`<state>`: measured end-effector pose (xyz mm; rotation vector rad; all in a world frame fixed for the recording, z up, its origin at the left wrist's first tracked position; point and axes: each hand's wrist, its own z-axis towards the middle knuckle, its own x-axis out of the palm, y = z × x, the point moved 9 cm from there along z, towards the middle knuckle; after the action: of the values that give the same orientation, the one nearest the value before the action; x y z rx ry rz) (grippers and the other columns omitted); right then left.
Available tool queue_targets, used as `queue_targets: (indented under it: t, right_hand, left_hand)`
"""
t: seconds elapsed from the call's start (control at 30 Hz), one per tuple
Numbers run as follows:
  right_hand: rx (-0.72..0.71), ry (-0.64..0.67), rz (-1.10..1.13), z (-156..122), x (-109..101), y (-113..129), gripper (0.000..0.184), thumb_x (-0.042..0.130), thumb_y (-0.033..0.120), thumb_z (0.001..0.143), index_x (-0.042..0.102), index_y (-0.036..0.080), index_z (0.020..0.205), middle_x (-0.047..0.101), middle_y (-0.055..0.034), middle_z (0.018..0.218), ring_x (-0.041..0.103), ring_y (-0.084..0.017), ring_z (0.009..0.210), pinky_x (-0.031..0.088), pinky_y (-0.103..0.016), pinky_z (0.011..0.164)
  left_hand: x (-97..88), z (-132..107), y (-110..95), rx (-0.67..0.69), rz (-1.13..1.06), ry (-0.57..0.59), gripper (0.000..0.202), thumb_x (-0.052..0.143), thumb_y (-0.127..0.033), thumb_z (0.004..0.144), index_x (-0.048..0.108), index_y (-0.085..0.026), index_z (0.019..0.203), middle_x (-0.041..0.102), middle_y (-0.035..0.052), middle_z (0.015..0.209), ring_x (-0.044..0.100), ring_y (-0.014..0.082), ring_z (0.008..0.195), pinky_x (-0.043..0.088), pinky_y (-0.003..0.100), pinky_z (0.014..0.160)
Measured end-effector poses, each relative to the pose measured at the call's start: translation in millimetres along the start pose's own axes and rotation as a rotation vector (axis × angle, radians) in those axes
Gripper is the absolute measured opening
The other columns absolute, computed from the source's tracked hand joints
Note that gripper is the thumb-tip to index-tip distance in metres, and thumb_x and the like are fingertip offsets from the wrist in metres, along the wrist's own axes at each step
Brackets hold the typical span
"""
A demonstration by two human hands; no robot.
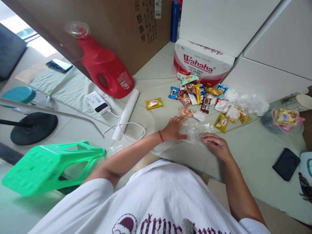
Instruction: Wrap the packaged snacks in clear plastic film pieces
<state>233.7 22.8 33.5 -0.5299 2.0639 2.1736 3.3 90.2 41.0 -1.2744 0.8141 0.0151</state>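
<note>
A crumpled clear plastic bag (197,131) lies flat on the cloth between my two hands. My left hand (173,128) is open, its fingers stretched forward to a pink-wrapped snack (185,112) and its thumb at the bag's left edge. The fingers of my right hand (217,145) are pinched together on the bag's right edge. Just beyond the bag sits a small clear-wrapped piece (199,116). Past it is a loose heap of wrapped snacks (192,92), brown, blue and yellow. A yellow-wrapped snack (155,103) lies apart on the left.
A Wahaha carton (202,61) stands behind the heap. To the left are a red jug (104,65), a white roll (126,113), a power bank with a cable (98,102) and a green stool (53,165). At right are a tub of snacks (270,122) and a black pouch (286,164).
</note>
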Motion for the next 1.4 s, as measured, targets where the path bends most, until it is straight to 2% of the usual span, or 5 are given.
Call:
queue_targets:
  t: [0.2, 0.67, 0.87, 0.97, 1.4]
  right_hand:
    - [0.004, -0.016, -0.06, -8.8, -13.3, -4.2, 0.02, 0.078, 0.048, 0.085, 0.085, 0.03, 0.091, 0.078, -0.0088, 0.11, 0.071, -0.024, 0.1, 0.059, -0.038, 0.08]
    - [0.004, 0.124, -0.19, -41.2, -23.6, -19.8, 0.027, 0.068, 0.053, 0.092, 0.084, 0.032, 0.087, 0.078, -0.0084, 0.113, 0.07, -0.027, 0.101, 0.055, -0.048, 0.094]
    - [-0.016, -0.229, -0.152, -47.3, -54.4, 7.0, 0.032, 0.065, 0.049, 0.09, 0.074, 0.025, 0.072, 0.077, -0.0102, 0.105, 0.067, -0.029, 0.095, 0.052, -0.047, 0.09]
    - [0.186, -0.622, -0.2, -57.0, -65.4, -5.9, 0.035, 0.063, 0.055, 0.09, 0.073, 0.024, 0.101, 0.075, -0.0076, 0.099, 0.065, -0.023, 0.082, 0.052, -0.037, 0.076]
    - [0.534, -0.131, -0.493, -110.6, -64.4, -35.2, 0.045, 0.062, 0.063, 0.085, 0.078, 0.022, 0.094, 0.076, -0.0043, 0.084, 0.066, -0.021, 0.071, 0.053, -0.033, 0.07]
  left_hand:
    - [4.5, 9.2, -11.8, 0.061, -0.12, 0.102, 0.011, 0.077, -0.038, 0.079, 0.082, -0.03, 0.084, 0.076, 0.0068, 0.083, 0.062, 0.0292, 0.102, 0.032, 0.048, 0.11]
    - [-18.6, -114.1, -13.4, 0.025, -0.22, 0.363, 0.017, 0.076, -0.051, 0.08, 0.08, -0.034, 0.083, 0.073, 0.0088, 0.076, 0.068, 0.0245, 0.078, 0.052, 0.037, 0.083]
    - [-50.8, -95.2, -27.3, -0.206, -0.204, -0.223, 0.026, 0.056, -0.036, 0.094, 0.078, -0.024, 0.089, 0.064, 0.003, 0.067, 0.053, 0.0154, 0.055, 0.045, 0.028, 0.061]
    - [-34.6, -65.8, -39.8, -0.093, -0.038, -0.286, 0.025, 0.053, -0.031, 0.094, 0.077, -0.023, 0.098, 0.071, 0.0066, 0.083, 0.064, 0.0213, 0.079, 0.051, 0.034, 0.082]
    - [16.2, -50.4, 38.0, 0.001, 0.667, 0.079, 0.058, 0.035, -0.047, 0.108, 0.039, -0.026, 0.162, 0.034, 0.0111, 0.171, 0.032, 0.0316, 0.158, 0.002, 0.07, 0.127]
